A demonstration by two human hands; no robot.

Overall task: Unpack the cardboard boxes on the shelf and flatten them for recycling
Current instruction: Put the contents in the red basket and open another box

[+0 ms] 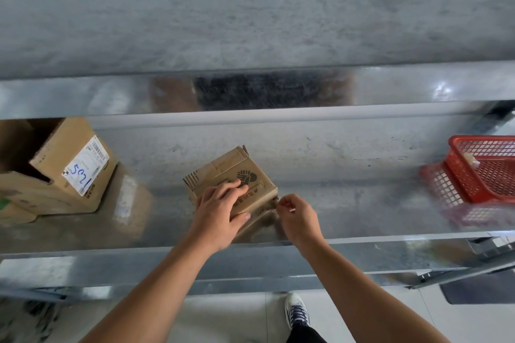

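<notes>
The task looks to be at an early stage. The metal shelf (348, 153) carries everything, and nothing on it lies flat yet. The small box (259, 178) stands near the middle of the front edge, its flaps shut apart from a bit of lifted flap at its far corner. Well to the left of the small box a larger labelled box (64, 167) sits tilted with one end open, leaning on more cardboard beneath and beside it. Whether it has been emptied cannot be told. Well to the right of the small box is a red basket (479, 175), also on the shelf. So opening, emptying and flattening all seem still to come, and the step in hand is probably getting the small box open. The left hand (220, 211) holds the small box, fingers laid across its top and thumb hooked on the near face. The right hand (298, 217), fingers curled, pinches at its near right corner. Whether it has a tape end or a flap edge is too small to tell.
</notes>
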